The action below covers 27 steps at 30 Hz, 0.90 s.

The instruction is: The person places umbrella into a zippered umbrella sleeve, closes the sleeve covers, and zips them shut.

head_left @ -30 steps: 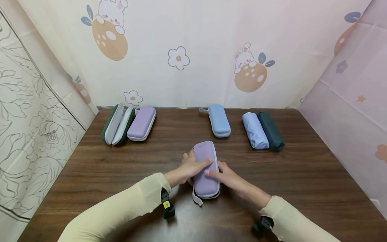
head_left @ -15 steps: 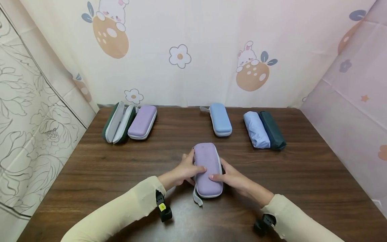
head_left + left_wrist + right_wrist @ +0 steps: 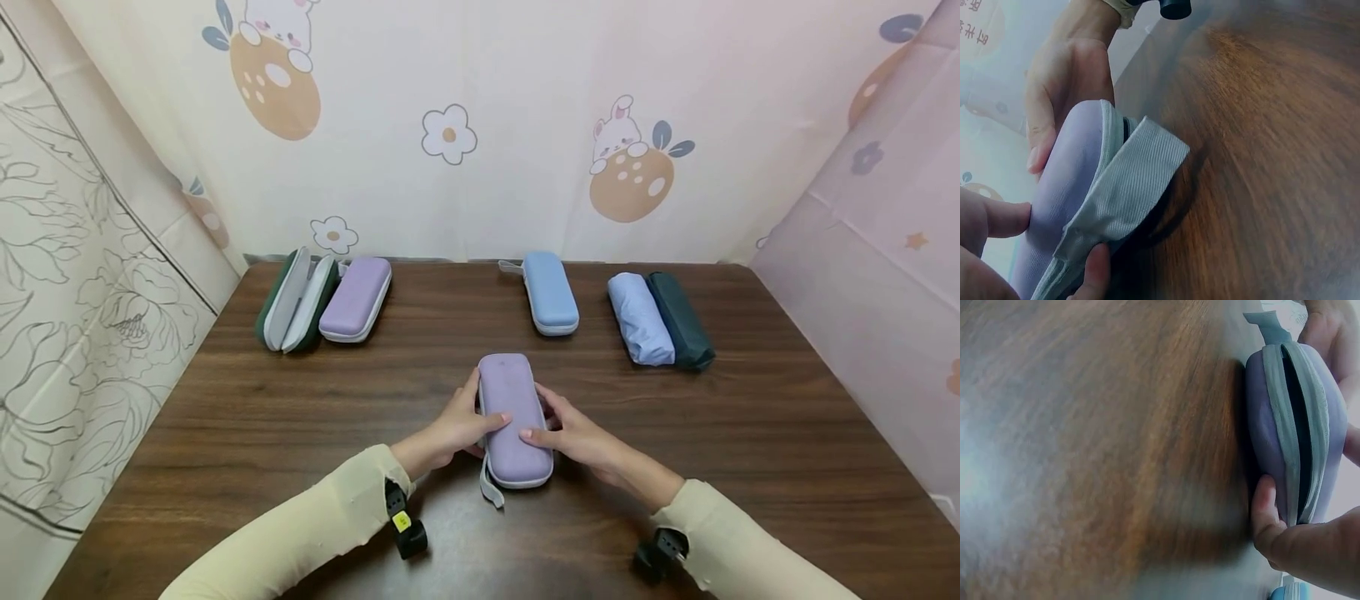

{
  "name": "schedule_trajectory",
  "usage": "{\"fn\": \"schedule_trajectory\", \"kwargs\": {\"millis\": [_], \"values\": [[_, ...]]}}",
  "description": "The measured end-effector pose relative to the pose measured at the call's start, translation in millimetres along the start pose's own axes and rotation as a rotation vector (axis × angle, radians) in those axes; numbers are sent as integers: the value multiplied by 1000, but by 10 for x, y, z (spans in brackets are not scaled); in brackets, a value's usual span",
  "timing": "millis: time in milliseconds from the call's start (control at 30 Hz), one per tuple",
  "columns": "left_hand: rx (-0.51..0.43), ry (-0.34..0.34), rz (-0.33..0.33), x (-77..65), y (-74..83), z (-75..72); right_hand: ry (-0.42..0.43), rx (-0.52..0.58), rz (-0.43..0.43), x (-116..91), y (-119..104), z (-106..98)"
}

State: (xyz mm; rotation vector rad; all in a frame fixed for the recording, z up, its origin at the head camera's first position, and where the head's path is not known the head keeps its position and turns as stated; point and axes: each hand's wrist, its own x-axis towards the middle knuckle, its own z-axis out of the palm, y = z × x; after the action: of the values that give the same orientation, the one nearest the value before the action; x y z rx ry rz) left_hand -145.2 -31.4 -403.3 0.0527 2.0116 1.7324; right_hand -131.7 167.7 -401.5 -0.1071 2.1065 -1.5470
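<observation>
A purple zip case [image 3: 517, 392] with pale grey edges is held between both hands near the front middle of the table. My left hand [image 3: 453, 429] grips its left side, thumb on the lid and fingers round the edge. On the opposite side my right hand [image 3: 581, 437] holds it, with the thumb [image 3: 538, 437] on top. A grey ribbed wrist strap [image 3: 1138, 169] hangs from the front left, close to a left fingertip [image 3: 1097, 265]. In the right wrist view the unzipped edge shows a dark gap [image 3: 1301, 434] between lid and base. The inside is hidden.
At the back left of the table [image 3: 337, 400], a dark green case [image 3: 296, 300] lies partly open beside another purple case [image 3: 357, 298]. A blue case [image 3: 551, 293] with a strap lies back centre. Two folded cloth bundles, light blue [image 3: 641, 318] and dark green [image 3: 681, 321], lie at the right.
The case has turned slightly and its dark lower edge no longer shows at the front. My left thumb has drawn back left across the lid.
</observation>
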Motion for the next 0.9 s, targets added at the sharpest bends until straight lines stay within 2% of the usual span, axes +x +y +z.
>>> {"fn": "schedule_trajectory", "kwargs": {"millis": [233, 467, 567, 633, 733, 900], "values": [[-80, 17, 16, -16, -20, 7, 20, 13, 52, -22, -45, 35], [-74, 8, 42, -24, -42, 12, 22, 29, 48, -5, -47, 25], [-72, 18, 35, -28, -47, 24, 16, -22, 62, 22, -101, -23], [-66, 32, 23, -36, -49, 34, 20, -112, 54, 66, -157, -77], [-41, 52, 7, -56, -50, 41, 36, -265, -18, 194, -247, -174], [-9, 63, 2, -86, -56, 28, 43, -593, -355, 507, -437, -228]]}}
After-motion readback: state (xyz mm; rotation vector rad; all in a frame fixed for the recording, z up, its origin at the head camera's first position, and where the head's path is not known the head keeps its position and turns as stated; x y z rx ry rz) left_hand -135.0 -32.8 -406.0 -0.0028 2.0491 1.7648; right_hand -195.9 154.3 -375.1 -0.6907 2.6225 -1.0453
